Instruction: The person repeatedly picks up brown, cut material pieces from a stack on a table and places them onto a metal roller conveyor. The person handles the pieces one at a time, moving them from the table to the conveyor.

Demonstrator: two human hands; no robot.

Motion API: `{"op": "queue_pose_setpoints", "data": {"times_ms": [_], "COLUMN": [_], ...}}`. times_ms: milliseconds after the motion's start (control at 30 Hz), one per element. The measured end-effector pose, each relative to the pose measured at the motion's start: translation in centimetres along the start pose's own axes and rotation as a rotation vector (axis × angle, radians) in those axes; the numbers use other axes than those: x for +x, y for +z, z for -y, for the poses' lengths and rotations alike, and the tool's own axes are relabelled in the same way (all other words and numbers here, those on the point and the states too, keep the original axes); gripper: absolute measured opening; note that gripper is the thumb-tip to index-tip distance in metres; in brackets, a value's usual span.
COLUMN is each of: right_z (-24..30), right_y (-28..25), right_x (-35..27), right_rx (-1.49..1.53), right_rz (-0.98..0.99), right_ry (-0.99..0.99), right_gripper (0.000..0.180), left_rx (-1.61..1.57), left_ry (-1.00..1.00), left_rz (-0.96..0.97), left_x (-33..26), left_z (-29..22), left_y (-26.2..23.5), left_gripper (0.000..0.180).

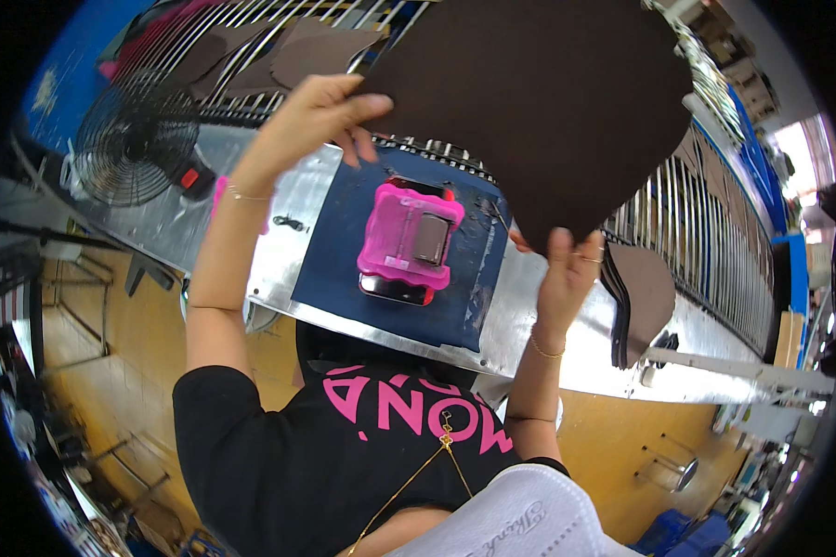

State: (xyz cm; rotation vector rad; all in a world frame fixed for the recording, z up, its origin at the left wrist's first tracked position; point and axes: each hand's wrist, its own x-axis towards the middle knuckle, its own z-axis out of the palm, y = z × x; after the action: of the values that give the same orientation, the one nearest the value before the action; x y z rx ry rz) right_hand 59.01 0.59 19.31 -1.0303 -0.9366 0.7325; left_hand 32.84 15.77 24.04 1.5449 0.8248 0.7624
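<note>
I hold a large dark brown sheet (539,102) up in the air above the metal workbench (293,227). My left hand (311,116) grips its left edge with fingers curled over it. My right hand (567,265) pinches its lower corner. Below the sheet, a pink block-shaped tool (409,237) with a grey metal part on top rests on a dark blue mat (344,260) in the middle of the bench.
A stack of dark brown cut pieces (636,302) lies on the bench to the right. More brown pieces (316,51) rest on a wire rack (706,232) behind. A black fan (130,144) stands at the left. The floor (130,343) is yellow.
</note>
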Motion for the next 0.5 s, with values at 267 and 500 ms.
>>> {"op": "queue_pose_setpoints", "data": {"times_ms": [267,500], "right_z": [-4.7,-4.9], "right_y": [4.1,1.4], "right_x": [0.1,-0.4], "right_rx": [-0.537,-0.692], "right_rz": [0.342,0.375], "right_ry": [-0.347,-0.459], "right_gripper": [0.008,0.008], "left_rx": [0.348,0.381], "left_ry": [0.222,-0.022], "left_rz": [-0.422,-0.301], "left_x": [-8.5,-9.4], "left_z": [-2.1,0.4], "left_y": [-7.7,-6.4], "left_gripper": [0.022,0.018]}}
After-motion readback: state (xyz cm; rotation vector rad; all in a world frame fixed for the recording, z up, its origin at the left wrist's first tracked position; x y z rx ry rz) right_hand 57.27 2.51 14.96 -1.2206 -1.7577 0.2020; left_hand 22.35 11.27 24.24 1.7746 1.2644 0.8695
